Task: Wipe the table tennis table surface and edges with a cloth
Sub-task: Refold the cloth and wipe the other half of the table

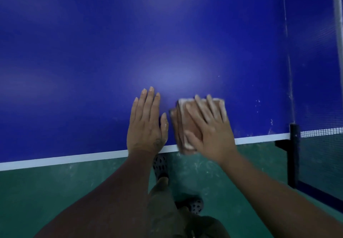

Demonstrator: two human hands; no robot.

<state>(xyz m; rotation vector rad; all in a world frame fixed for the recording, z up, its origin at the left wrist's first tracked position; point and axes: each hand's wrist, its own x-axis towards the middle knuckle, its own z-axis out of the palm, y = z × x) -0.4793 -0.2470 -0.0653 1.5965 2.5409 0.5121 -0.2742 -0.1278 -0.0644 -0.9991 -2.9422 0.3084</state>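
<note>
The blue table tennis table [130, 42] fills the upper view, with a white line along its near edge [74, 158]. A folded brownish cloth [182, 126] lies on the table at that edge, its lower end hanging slightly over the white line. My right hand [207, 126] presses flat on the cloth with straight, spread fingers. My left hand [146, 120] rests flat on the bare blue surface just left of the cloth, fingers straight, holding nothing.
The net [321, 132] and its black clamp post [294, 141] stand at the right end of the near edge. White specks dot the surface near the post. Green floor [55, 191] and my dark perforated shoes [160, 165] lie below the edge.
</note>
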